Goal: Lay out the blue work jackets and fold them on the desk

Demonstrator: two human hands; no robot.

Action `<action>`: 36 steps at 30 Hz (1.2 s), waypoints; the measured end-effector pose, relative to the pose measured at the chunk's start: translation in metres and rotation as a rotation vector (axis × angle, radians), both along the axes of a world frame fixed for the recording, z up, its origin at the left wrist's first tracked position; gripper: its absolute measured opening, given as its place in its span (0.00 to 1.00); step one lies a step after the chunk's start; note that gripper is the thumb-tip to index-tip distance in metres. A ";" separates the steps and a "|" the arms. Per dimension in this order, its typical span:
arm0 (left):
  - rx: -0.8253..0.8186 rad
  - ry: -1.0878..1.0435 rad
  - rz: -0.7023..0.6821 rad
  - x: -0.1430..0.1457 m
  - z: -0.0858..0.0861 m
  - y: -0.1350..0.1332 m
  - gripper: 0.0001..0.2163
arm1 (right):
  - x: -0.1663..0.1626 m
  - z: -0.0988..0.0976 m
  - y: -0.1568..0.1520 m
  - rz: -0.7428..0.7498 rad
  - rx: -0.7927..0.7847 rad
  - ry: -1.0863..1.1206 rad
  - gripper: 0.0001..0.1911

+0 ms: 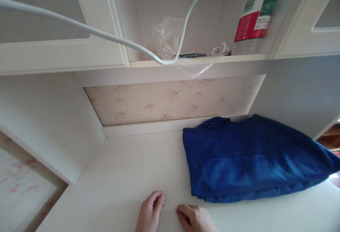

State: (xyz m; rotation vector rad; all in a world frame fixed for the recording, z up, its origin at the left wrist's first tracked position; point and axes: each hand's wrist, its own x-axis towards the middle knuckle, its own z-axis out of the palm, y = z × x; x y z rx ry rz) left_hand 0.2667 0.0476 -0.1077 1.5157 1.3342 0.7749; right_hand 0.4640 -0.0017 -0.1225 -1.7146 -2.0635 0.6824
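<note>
The folded blue garment (249, 157) lies on the white surface (127, 168), ahead and right of both hands — long axis left to right. The right hand (195, 218) is nearer; the left hand (151, 212) is loosely curled, both empty.

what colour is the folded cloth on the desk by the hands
Deep blue, plain with no pattern. The folded cloth shows clearly in the head view.
</note>
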 end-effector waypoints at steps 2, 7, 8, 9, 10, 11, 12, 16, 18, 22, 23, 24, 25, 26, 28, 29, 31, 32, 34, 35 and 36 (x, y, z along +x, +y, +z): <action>-0.003 0.006 0.000 0.000 0.001 0.000 0.24 | 0.000 -0.001 0.000 -0.001 0.005 -0.001 0.12; 0.009 0.020 0.004 -0.001 0.001 0.000 0.25 | -0.001 0.000 0.000 -0.001 0.024 -0.022 0.11; 0.009 0.025 0.005 -0.001 0.001 0.000 0.25 | -0.001 0.002 -0.001 0.000 0.027 -0.019 0.11; 0.009 0.029 0.006 -0.001 0.001 0.000 0.25 | -0.001 0.003 -0.001 -0.001 0.028 -0.014 0.11; 0.008 0.032 0.006 -0.001 0.001 0.000 0.25 | -0.001 0.005 -0.002 -0.002 0.030 -0.009 0.11; 0.007 0.034 0.005 -0.001 0.001 0.000 0.25 | -0.001 0.007 -0.002 -0.005 0.030 -0.006 0.11; 0.006 0.035 0.004 0.000 0.001 0.000 0.25 | -0.001 0.008 -0.003 -0.007 0.029 -0.005 0.11; 0.005 0.034 0.003 0.000 0.004 0.000 0.25 | -0.001 0.009 -0.003 -0.014 0.020 -0.013 0.10; 0.006 0.035 0.002 0.000 0.005 -0.001 0.25 | -0.001 0.007 -0.003 -0.014 0.021 -0.010 0.10; 0.010 0.041 -0.011 -0.001 0.005 -0.002 0.24 | -0.001 0.002 -0.002 -0.005 0.026 -0.013 0.10; 0.013 0.041 -0.012 -0.001 0.004 -0.002 0.24 | -0.001 0.002 -0.002 -0.006 0.026 -0.016 0.10; 0.015 0.040 -0.013 0.000 0.004 -0.002 0.24 | -0.001 0.001 -0.002 -0.008 0.026 -0.020 0.10; 0.016 0.039 -0.013 0.000 0.003 -0.001 0.24 | -0.002 0.002 -0.002 -0.009 0.025 -0.022 0.10; 0.016 0.038 -0.011 0.000 0.003 -0.001 0.24 | -0.002 0.002 -0.002 -0.010 0.024 -0.026 0.10; 0.014 0.032 -0.009 0.000 0.003 -0.001 0.24 | -0.002 0.003 -0.002 -0.015 0.025 -0.028 0.10; 0.013 0.032 -0.009 0.001 0.003 -0.001 0.24 | -0.002 0.003 -0.002 -0.017 0.028 -0.028 0.10; 0.011 0.033 -0.010 0.001 0.003 -0.001 0.24 | -0.002 0.004 -0.003 -0.021 0.034 -0.031 0.10; 0.012 0.036 -0.012 0.001 0.004 -0.002 0.24 | -0.002 0.004 -0.003 -0.020 0.034 -0.033 0.10; 0.015 0.042 -0.018 0.001 0.004 -0.002 0.24 | -0.002 0.004 -0.003 -0.016 0.033 -0.033 0.10; 0.016 0.044 -0.021 0.001 0.004 -0.002 0.23 | -0.002 0.004 -0.003 -0.015 0.032 -0.033 0.10; 0.017 0.045 -0.025 0.001 0.004 -0.002 0.23 | -0.001 0.004 -0.003 -0.014 0.032 -0.031 0.10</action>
